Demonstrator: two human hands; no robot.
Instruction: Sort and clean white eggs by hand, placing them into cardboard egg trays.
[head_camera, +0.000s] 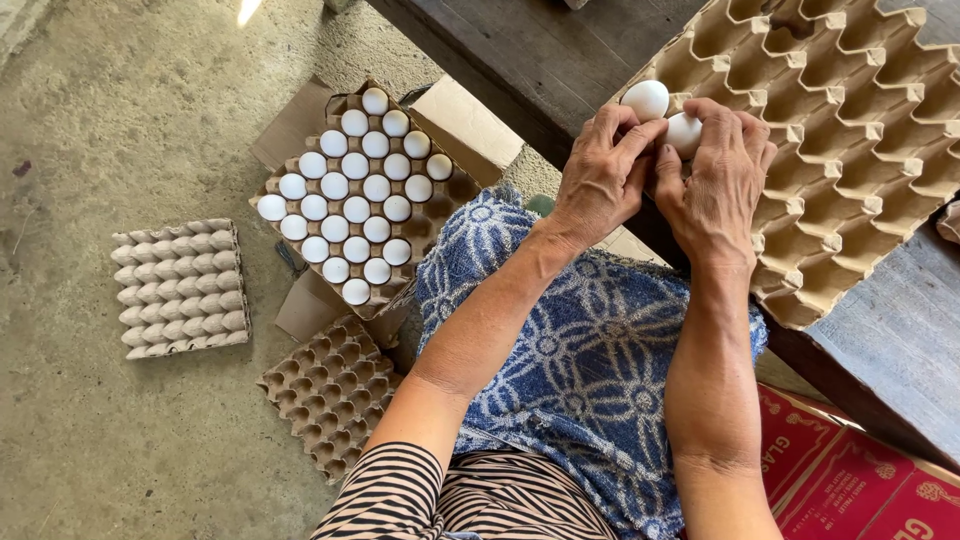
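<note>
Two white eggs are in hand: left hand (600, 180) pinches one egg (646, 99), right hand (715, 185) closes on another egg (685, 133), above the empty tray (850, 150) on the counter (540, 60).

Down on my floor (120, 120) — a filled tray (352, 195) in its box (455, 120), grey trays (180, 288) stacked, brown tray (333, 390) — red carton (850, 470).

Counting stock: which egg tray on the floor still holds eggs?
The brown tray in the open cardboard box; the grey stack and the brown tray nearer the person show none.
</note>
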